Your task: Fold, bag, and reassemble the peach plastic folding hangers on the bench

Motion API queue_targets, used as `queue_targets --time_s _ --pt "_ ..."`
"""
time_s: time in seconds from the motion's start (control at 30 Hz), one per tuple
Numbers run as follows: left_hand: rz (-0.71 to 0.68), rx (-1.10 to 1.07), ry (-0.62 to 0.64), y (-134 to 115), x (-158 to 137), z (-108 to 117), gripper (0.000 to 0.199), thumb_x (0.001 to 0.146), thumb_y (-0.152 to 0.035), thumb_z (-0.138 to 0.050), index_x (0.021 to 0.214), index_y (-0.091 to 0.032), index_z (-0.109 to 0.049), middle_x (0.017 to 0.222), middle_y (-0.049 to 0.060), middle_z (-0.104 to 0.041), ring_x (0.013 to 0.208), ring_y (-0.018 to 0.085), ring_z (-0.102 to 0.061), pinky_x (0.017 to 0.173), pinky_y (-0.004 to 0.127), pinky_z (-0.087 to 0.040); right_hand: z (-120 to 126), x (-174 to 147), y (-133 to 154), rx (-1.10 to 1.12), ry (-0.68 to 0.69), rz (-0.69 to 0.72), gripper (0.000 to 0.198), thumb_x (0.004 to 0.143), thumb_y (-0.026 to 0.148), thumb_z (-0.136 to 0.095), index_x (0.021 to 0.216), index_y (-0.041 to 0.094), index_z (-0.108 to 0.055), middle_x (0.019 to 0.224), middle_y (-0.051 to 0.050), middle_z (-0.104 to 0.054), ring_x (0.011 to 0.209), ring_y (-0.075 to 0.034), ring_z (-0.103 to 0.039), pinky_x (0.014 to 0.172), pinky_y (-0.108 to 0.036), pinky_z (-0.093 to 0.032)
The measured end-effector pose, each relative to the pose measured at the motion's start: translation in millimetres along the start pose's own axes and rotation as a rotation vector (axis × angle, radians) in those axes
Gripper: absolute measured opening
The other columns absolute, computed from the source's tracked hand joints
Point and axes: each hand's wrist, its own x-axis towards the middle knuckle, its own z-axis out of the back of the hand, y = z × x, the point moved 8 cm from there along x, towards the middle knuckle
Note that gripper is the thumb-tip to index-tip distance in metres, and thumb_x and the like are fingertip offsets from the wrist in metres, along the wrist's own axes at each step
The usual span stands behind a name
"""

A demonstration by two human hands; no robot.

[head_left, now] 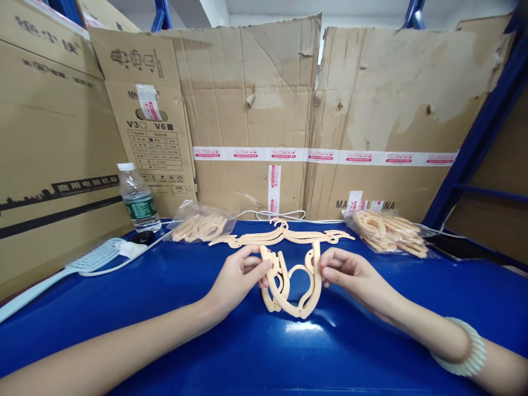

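Observation:
A cream folding clothes hanger (303, 312), partly folded into a U shape with its curved hook inside, is held up over the blue table. My left hand (243, 272) pinches it by its left side, thumb in front. A second looped cream piece (270, 301) hangs behind that side; whether it is joined on cannot be made out. My right hand (350, 269) grips the upright right arm between thumb and fingers. Just beyond my hands, unfolded cream hangers (258, 237) lie together with arms spread and hooks pointing away from me.
Clear bags of folded hangers lie at back left (202, 225) and back right (388, 231). On the left are a water bottle (140, 203) and a light blue hairbrush (93, 256). A phone (454, 247) rests at right. Cardboard sheets (251, 110) wall the back; a white cable (247, 213) runs along it.

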Motion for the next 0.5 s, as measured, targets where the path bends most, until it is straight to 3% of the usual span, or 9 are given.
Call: queue_targets --time_s 0.13,0.23,0.37,0.5 --pt "-0.006 -0.015 0.025 1 -1 -4 0.040 0.075 -0.043 -0.073 0.097 -0.013 -0.057 0.061 -0.001 -0.064 0.054 0.012 -0.057 0.057 0.024 -0.049 -16 -4 3 -0.156 0.132 0.015 0.025 0.085 0.042 -0.073 0.094 0.019 -0.066 0.100 -0.005 -0.068 0.097 -0.020 -0.062 0.088 -0.033 -0.048" --pt "-0.010 -0.041 0.050 2 -3 -7 0.041 0.076 -0.039 -0.074 0.102 -0.015 -0.054 0.068 0.000 -0.068 0.059 0.014 -0.062 0.061 0.026 -0.051 -23 -7 0 -0.160 0.216 -0.025 0.030 0.088 0.044 -0.069 0.104 0.019 -0.067 0.112 -0.008 -0.069 0.099 -0.023 -0.065 0.090 -0.038 -0.050" --pt "-0.037 -0.104 0.077 1 -5 -8 0.041 0.076 -0.032 -0.076 0.104 -0.020 -0.050 0.094 0.005 -0.072 0.077 0.017 -0.069 0.077 0.031 -0.055 -21 -7 -2 -0.182 0.225 -0.034 0.037 0.089 0.044 -0.067 0.117 0.021 -0.066 0.121 -0.009 -0.067 0.107 -0.025 -0.063 0.094 -0.041 -0.050" --pt "-0.110 -0.051 0.149 -4 -9 -15 0.027 0.079 -0.027 -0.074 0.100 -0.019 -0.059 0.112 0.008 -0.067 0.106 0.022 -0.064 0.095 0.036 -0.052 -21 -9 -2 -0.184 0.230 -0.046 0.039 0.090 0.044 -0.066 0.122 0.022 -0.065 0.122 -0.009 -0.067 0.111 -0.027 -0.062 0.097 -0.044 -0.049"
